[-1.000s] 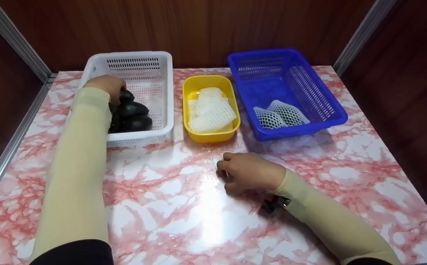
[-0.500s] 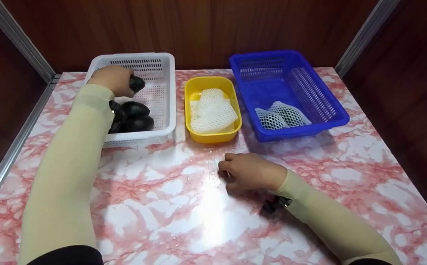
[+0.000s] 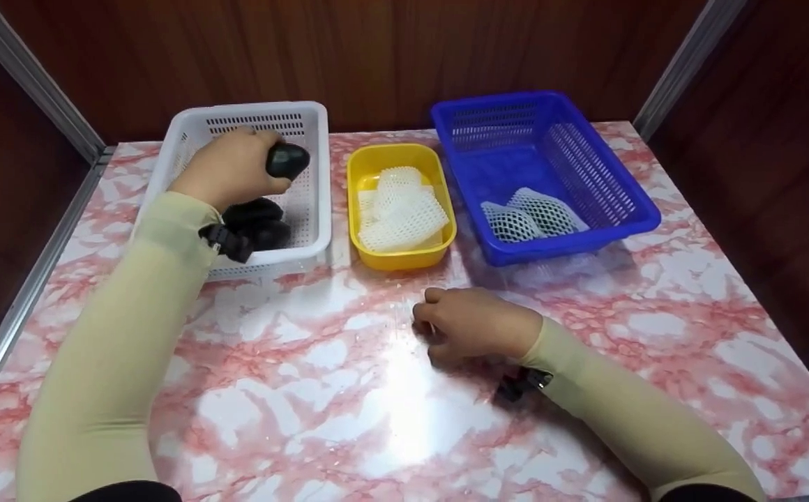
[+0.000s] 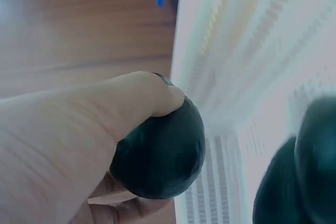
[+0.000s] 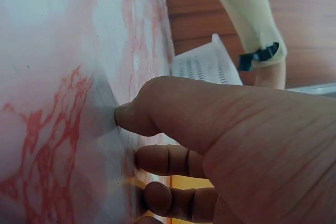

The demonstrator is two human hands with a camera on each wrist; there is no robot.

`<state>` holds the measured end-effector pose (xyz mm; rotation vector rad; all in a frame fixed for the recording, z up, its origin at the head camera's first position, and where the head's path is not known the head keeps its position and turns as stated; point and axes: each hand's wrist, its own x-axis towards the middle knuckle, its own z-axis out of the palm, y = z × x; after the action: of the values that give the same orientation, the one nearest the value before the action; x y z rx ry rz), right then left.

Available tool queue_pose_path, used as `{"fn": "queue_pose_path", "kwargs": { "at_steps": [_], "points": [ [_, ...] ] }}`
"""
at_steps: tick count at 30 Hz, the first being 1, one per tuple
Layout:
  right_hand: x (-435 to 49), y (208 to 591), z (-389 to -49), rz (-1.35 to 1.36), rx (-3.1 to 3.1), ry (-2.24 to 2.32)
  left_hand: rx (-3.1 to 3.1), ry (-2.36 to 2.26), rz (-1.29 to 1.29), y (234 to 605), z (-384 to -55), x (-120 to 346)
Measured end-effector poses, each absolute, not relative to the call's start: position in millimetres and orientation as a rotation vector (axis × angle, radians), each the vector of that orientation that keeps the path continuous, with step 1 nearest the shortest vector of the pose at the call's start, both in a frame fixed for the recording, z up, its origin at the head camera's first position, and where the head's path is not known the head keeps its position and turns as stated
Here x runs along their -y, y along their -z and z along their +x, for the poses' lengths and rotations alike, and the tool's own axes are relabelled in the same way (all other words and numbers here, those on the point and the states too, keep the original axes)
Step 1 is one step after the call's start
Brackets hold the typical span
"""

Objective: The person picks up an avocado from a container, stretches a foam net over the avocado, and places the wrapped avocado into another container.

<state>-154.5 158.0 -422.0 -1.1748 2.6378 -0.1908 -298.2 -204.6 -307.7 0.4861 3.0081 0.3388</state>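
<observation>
My left hand [image 3: 231,167] grips a dark, smooth avocado [image 3: 287,161] above the white basket [image 3: 322,209]. In the left wrist view my thumb presses the top of this avocado [image 4: 163,156] and fingers curl beneath it. Below the hand, several more dark avocados [image 3: 270,234] lie in that basket, partly hidden by my hand and wrist strap. My right hand [image 3: 478,324] rests on the marbled table, fingers loosely bent with nothing in them; the right wrist view shows its thumb tip [image 5: 126,116] at the tabletop.
Between the baskets stands a yellow tub [image 3: 401,261] with white foam nets [image 3: 404,216] in it. To its right, a blue basket [image 3: 572,244] holds two dark items in foam nets [image 3: 547,213]. Wooden walls [image 3: 383,63] enclose the back and sides.
My left hand has lifted the avocado from the pile and carried it up and right, toward the white basket's right side. The right hand has stayed where it was.
</observation>
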Motion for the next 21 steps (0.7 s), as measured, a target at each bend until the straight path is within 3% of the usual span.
{"fn": "queue_pose_path", "kwargs": {
  "at_steps": [8, 21],
  "points": [
    [-155.9, 419.4, -157.3, -1.183, -2.646, 0.2, -3.059, -0.562, 0.445, 301.6, -265.3, 184.0],
    [-160.0, 415.7, -161.4, -1.123, -2.598, 0.239, -3.06, -0.8, 0.751, 313.7, -200.7, 136.4]
  ]
}}
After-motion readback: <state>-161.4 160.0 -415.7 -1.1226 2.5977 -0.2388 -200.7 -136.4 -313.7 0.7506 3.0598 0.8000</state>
